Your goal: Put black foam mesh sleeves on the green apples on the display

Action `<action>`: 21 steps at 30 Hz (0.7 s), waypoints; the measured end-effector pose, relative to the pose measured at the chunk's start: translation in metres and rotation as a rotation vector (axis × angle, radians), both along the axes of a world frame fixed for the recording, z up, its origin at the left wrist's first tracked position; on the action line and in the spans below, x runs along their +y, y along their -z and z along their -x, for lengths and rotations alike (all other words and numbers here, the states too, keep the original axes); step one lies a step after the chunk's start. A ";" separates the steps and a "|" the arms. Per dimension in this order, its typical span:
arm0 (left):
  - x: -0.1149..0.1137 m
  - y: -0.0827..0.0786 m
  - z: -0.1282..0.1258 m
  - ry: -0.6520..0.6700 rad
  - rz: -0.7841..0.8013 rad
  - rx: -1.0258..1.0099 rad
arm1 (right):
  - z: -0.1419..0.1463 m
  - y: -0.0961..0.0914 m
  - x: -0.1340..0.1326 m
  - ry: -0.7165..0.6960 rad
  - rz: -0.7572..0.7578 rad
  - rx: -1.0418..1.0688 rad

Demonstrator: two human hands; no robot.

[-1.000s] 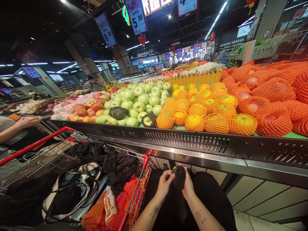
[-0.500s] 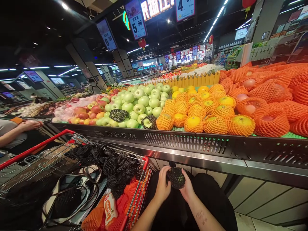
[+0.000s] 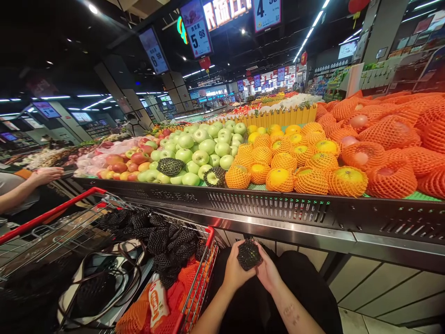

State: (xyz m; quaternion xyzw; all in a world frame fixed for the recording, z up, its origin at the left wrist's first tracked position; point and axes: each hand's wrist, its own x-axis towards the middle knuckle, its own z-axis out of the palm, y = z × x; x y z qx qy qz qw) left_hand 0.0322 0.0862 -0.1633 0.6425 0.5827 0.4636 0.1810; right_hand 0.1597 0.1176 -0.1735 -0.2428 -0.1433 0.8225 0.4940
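Note:
Above my lap, my left hand (image 3: 236, 268) and my right hand (image 3: 268, 269) hold a green apple in a black foam net (image 3: 249, 254) between them. The black mesh covers nearly all of it, with small green patches showing through. Fingers of both hands are curled around its sides, and some fingertips are hidden behind it. On the display beyond lie bare green apples (image 3: 200, 157), with a netted green apple (image 3: 170, 166) and another netted apple (image 3: 214, 176) at the front.
A shopping cart (image 3: 208, 235) at left holds black foam nets (image 3: 158, 239), orange nets (image 3: 132, 315) and a white-and-orange packet (image 3: 158, 301). Netted oranges (image 3: 280, 179) and red-netted fruit (image 3: 391, 174) fill the display's right side. A metal rail (image 3: 309, 236) runs along its front. Another person's hand (image 3: 47, 175) is far left.
The netted apple has moved slightly left and turned in my hands. My right hand has shifted left with it, closer to my left. The other person's hand has risen slightly.

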 end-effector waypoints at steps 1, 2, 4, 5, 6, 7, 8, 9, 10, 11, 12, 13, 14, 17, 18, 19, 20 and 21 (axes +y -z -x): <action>0.000 0.000 0.001 -0.069 -0.028 0.005 | -0.001 -0.001 -0.001 -0.024 -0.029 -0.025; 0.000 0.001 0.002 -0.131 -0.050 0.009 | -0.001 -0.001 -0.002 -0.046 -0.052 -0.056; -0.001 0.002 0.006 -0.197 -0.068 0.017 | -0.002 0.000 -0.004 -0.076 -0.086 -0.112; -0.001 0.003 0.007 -0.198 -0.067 0.019 | -0.002 0.001 -0.004 -0.081 -0.094 -0.127; -0.002 0.003 0.008 -0.184 -0.064 0.016 | -0.001 0.001 -0.005 -0.082 -0.099 -0.130; -0.002 0.004 0.009 -0.161 -0.063 0.009 | -0.001 0.002 -0.005 -0.084 -0.100 -0.130; -0.003 0.005 0.009 -0.135 -0.062 -0.004 | 0.000 0.003 -0.005 -0.083 -0.102 -0.131; -0.004 0.006 0.008 -0.114 -0.061 -0.022 | 0.001 0.004 -0.004 -0.078 -0.102 -0.131; -0.004 0.007 0.008 -0.101 -0.056 -0.050 | 0.001 0.004 -0.004 -0.068 -0.101 -0.130; -0.005 0.008 0.006 -0.098 -0.041 -0.092 | 0.002 0.005 -0.003 -0.054 -0.099 -0.128; -0.004 0.009 0.005 -0.102 -0.016 -0.147 | 0.002 0.006 -0.003 -0.038 -0.096 -0.126; -0.004 0.010 0.004 -0.105 0.016 -0.212 | 0.002 0.007 -0.002 -0.022 -0.091 -0.125; -0.003 0.011 0.003 -0.101 0.049 -0.283 | 0.002 0.008 -0.002 -0.006 -0.085 -0.125; -0.001 0.013 0.002 0.021 0.112 -0.511 | 0.000 0.011 0.000 0.037 -0.056 -0.138; -0.001 0.013 0.002 0.090 0.128 -0.596 | -0.001 0.012 0.001 0.051 -0.044 -0.146; 0.000 0.013 0.002 0.150 0.145 -0.687 | -0.002 0.013 0.001 0.063 -0.033 -0.154; 0.000 0.012 0.002 0.188 0.170 -0.784 | -0.002 0.014 0.001 0.072 -0.022 -0.159; 0.000 0.010 0.002 0.197 0.204 -0.882 | -0.002 0.015 0.001 0.077 -0.013 -0.162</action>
